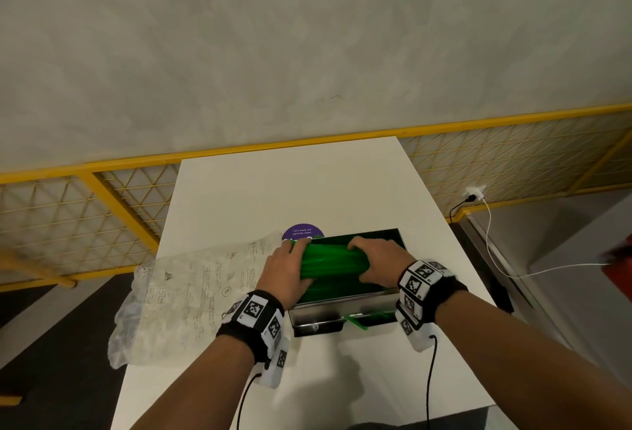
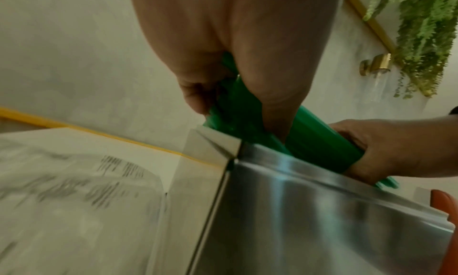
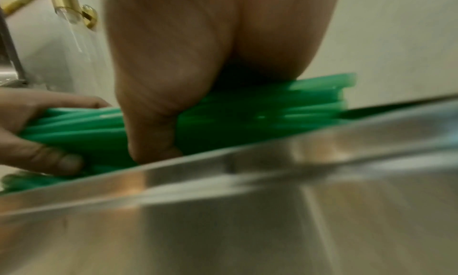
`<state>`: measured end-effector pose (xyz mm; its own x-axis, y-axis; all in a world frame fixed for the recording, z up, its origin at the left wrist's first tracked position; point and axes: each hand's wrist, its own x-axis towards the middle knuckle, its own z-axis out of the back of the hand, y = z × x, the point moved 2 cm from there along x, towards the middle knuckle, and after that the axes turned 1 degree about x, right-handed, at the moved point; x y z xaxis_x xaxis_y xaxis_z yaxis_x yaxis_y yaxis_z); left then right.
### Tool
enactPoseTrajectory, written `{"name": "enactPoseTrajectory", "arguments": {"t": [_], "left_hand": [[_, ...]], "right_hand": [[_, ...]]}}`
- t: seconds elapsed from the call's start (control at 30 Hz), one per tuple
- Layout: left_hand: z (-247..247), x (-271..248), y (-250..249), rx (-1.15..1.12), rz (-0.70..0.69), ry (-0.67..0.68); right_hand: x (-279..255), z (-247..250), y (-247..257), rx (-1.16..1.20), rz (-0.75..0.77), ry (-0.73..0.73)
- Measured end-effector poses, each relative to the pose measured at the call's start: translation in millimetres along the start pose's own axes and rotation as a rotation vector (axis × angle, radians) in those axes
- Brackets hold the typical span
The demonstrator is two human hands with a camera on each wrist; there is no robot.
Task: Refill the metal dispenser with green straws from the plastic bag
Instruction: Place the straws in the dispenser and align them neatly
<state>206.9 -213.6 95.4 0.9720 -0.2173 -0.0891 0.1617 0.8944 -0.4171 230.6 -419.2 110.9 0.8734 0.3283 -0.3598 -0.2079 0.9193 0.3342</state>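
A thick bundle of green straws [image 1: 330,262] lies across the open top of the metal dispenser [image 1: 337,311] on the white table. My left hand [image 1: 290,267] grips the bundle's left end, thumb under and fingers over. My right hand [image 1: 378,260] grips its right part the same way. The left wrist view shows the straws [image 2: 310,138] just above the dispenser's steel corner [image 2: 285,210]. In the right wrist view the straws [image 3: 247,111] sit over the steel rim [image 3: 272,161]. The plastic bag [image 1: 191,293], flat and printed, lies left of the dispenser.
A purple round sticker [image 1: 302,232] shows on the table [image 1: 273,190] behind the dispenser. A loose green straw [image 1: 357,323] pokes from the dispenser's front tray. A yellow mesh railing [image 1: 102,197] runs behind the table. A white cable [image 1: 496,258] hangs at the right.
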Motion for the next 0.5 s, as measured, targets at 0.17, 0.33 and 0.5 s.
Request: {"name": "enactPoseTrajectory", "arguments": {"t": [0.17, 0.33, 0.5], "left_hand": [[-14, -14, 1, -0.110, 0.020, 0.030], [-8, -24, 5, -0.357, 0.060, -0.057], [-25, -34, 7, -0.585, 0.047, -0.018]], "right_hand": [[0, -16, -4, -0.070, 0.006, 0.069], [2, -14, -10, -0.062, -0.021, -0.032], [0, -31, -1, -0.029, -0.015, 0.021]]}}
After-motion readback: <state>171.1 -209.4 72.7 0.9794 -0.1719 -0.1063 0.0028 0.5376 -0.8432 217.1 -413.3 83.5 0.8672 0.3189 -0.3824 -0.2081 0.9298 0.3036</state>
